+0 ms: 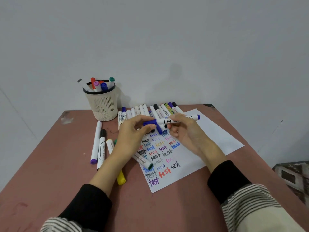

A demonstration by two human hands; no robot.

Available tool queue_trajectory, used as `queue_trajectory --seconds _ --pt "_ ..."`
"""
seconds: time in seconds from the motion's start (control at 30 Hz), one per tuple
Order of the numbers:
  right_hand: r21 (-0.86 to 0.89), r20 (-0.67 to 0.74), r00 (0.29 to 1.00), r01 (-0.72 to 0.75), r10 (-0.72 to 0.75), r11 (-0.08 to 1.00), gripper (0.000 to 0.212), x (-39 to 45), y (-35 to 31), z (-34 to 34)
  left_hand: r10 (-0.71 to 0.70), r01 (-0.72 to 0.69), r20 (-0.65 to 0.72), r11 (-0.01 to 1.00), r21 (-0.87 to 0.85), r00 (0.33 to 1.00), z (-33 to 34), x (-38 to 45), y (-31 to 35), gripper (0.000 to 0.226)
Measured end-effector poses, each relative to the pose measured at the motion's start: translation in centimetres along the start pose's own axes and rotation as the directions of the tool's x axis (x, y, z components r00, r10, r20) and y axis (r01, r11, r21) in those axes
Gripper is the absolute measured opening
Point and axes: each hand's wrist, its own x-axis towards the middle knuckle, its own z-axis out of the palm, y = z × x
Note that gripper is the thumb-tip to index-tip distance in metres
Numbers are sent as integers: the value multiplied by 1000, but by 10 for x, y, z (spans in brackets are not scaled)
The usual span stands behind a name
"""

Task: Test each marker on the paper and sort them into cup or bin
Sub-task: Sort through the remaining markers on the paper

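Left hand [133,131] fingers [151,126] pinching blue cap [150,122] of blue marker [172,121]; right hand [183,129] fingers curled round white barrel, blue end plug sticking out right. Marker horizontal, held above top of paper [209,141]. Paper covered in coloured "test" scribbles, green-capped marker [143,162] lying on its left edge. Row of markers [142,111] behind hands on surface [50,173]. More loose markers [100,144] left of paper. Mesh cup [103,104] with markers at back left.
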Motion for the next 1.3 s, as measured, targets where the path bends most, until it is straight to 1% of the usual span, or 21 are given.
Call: queue_trajectory --seconds 0.1,0.2,0.37,0.5,0.57,0.67,0.7,0.77,0.8,0.83,0.87,0.9,0.93,0.97,1.03,1.07,1.13,1.17,1.23,1.27,1.3 --pt "-45 24 999 35 -34 998 14 7 -2 -1 -11 10 -22 1000 -8 1000 0 2 -1 15" --pt "-90 39 997 68 -65 994 8 12 -2 -3 -6 7 -30 1000 20 1000 -1 5 -4 14" --pt "-105 67 994 90 -83 990 11 17 -2 -6 -12 13 -27 999 39 1000 1 3 -1 9" --pt "-152 97 992 97 -83 984 15 17 2 -6 -56 56 -2 997 45 998 1 1 -1 11" --pt "-124 83 993 96 -86 988 13 17 1 -4 -53 53 -2 998 17 999 1 1 1 11" --pt "-4 13 997 80 -80 997 10 15 2 5 -49 44 -39 991 -126 998 5 2 8 10" --pt "40 -27 996 80 -79 996 12 15 3 8 -61 48 -71 984 -171 996 7 2 10 10" --pt "88 -136 986 108 -96 990 17 16 6 10 -65 30 -169 979 -200 984 7 -1 16 12" --pt "32 -210 970 135 -125 990 20 19 9 8 -55 9 -228 980 -199 972 6 -1 17 12" --pt "-114 -284 941 156 -182 981 24 21 11 6 -37 -21 -294 981 -191 955 3 -2 19 11" --pt "-326 -334 904 155 -267 933 27 23 14 2 -14 -52 -366 984 -169 931 0 -4 22 11" --pt "-541 -328 870 146 -367 828 28 23 18 0 18 -85 -441 988 -131 897 -6 -6 26 11" --pt "-712 -266 849 146 -457 687 25 22 21 0 55 -117 -510 989 -90 858 -11 -8 28 11" --pt "-817 -173 845 164 -506 554 19 21 24 1 94 -150 -570 987 -52 816 -16 -9 29 8" --pt "-910 11 852 225 -523 347 22 19 32 2 183 -226 -658 974 20 730 -28 -9 33 5" --pt "-928 72 857 245 -510 282 24 18 34 1 216 -252 -683 966 48 697 -33 -8 34 6" --pt "-942 148 868 269 -474 200 30 19 37 3 266 -279 -712 955 102 650 -51 -3 39 8" --pt "-954 167 877 260 -451 152 32 18 38 1 281 -281 -722 952 124 633 -57 2 41 9" --pt "-963 188 890 251 -416 101 37 16 38 2 318 -273 -745 943 188 586 -73 10 45 10" --pt "-967 187 895 241 -405 86 39 16 36 4 338 -265 -748 939 221 572 -82 17 46 11" --pt "-973 179 904 220 -389 63 41 16 37 2 340 -242 -744 939 243 575 -87 23 43 11"
